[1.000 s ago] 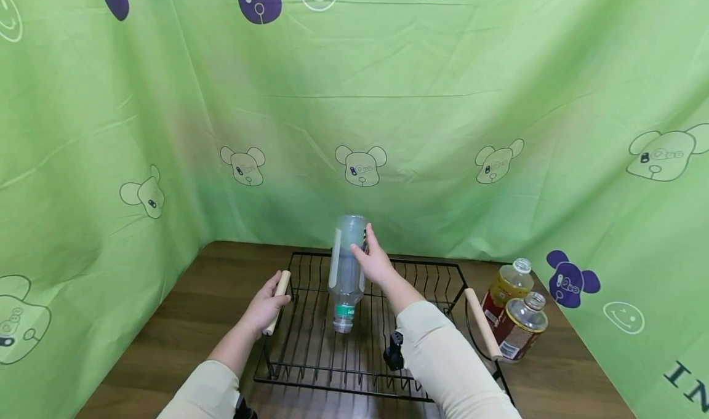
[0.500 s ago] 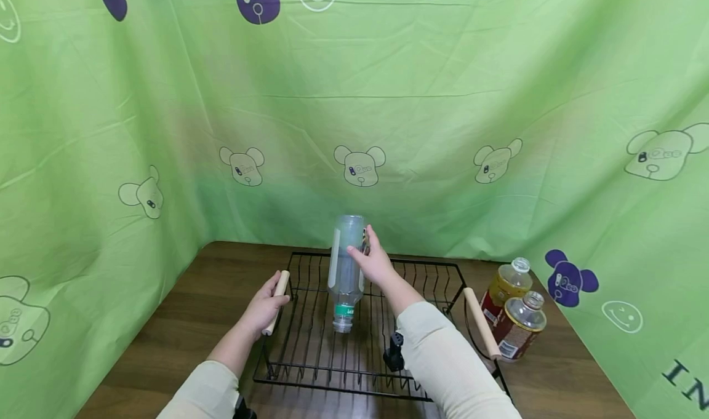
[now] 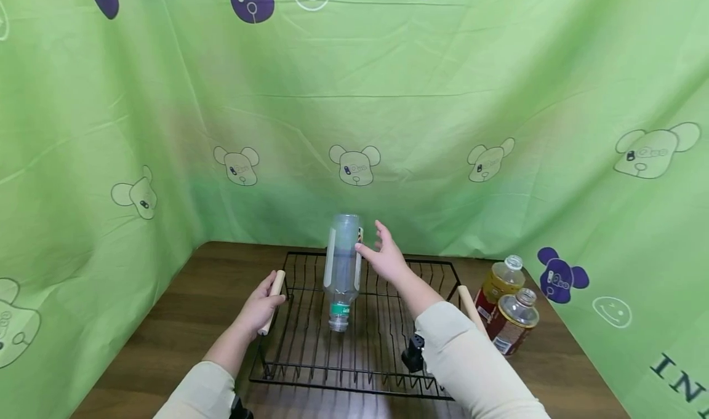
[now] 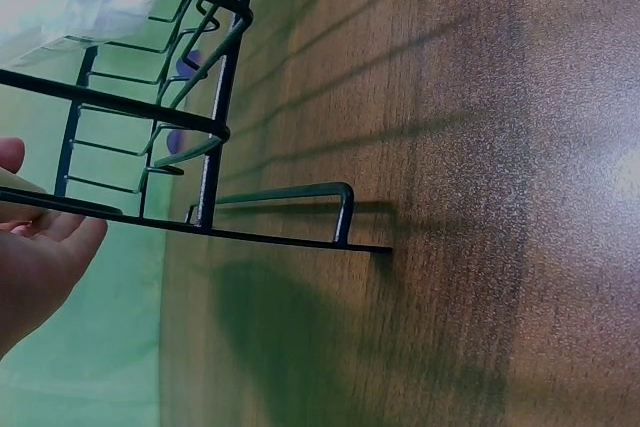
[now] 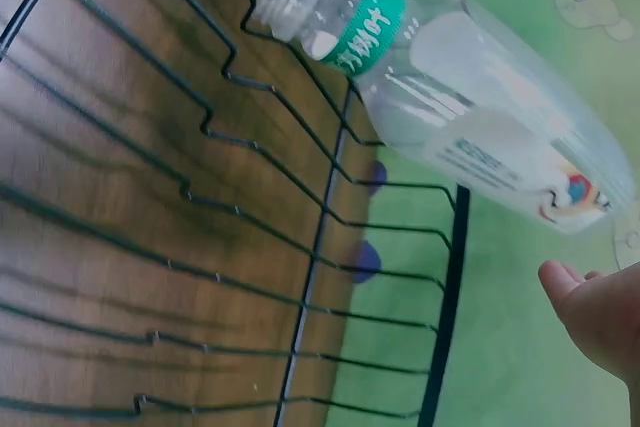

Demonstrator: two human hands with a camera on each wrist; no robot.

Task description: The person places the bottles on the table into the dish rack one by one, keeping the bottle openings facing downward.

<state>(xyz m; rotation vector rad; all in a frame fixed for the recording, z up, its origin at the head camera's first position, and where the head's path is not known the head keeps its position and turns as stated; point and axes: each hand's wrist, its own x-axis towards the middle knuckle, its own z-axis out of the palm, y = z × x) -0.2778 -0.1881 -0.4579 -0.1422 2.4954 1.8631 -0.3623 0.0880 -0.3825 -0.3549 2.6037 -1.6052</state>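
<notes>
A clear bottle [image 3: 344, 259] with a green neck band stands upside down in the black wire dish rack [image 3: 376, 379], its neck toward the front and its base up at the back. My left hand [image 3: 259, 307] grips the light wooden handle [image 3: 275, 299] on the rack's left side. Just right of the bottle is my right hand [image 3: 386, 259], fingers spread and loose, holding nothing. In the right wrist view a gap shows between the right hand [image 5: 595, 322] and the bottle [image 5: 480, 107]. The left wrist view catches the left hand [image 4: 45, 262] partly cut off at the rack's end.
Two capless bottles, one with a yellow and red label [image 3: 501, 280] and one with a dark red label [image 3: 515, 320], stand on the wooden table [image 3: 565, 370] beyond the right handle [image 3: 471, 305]. A green patterned cloth [image 3: 421, 197] hangs behind and at both sides.
My right hand has let go of the bottle and moved a little to the right. The bottle stays in the rack, and my left hand keeps its grip on the handle.
</notes>
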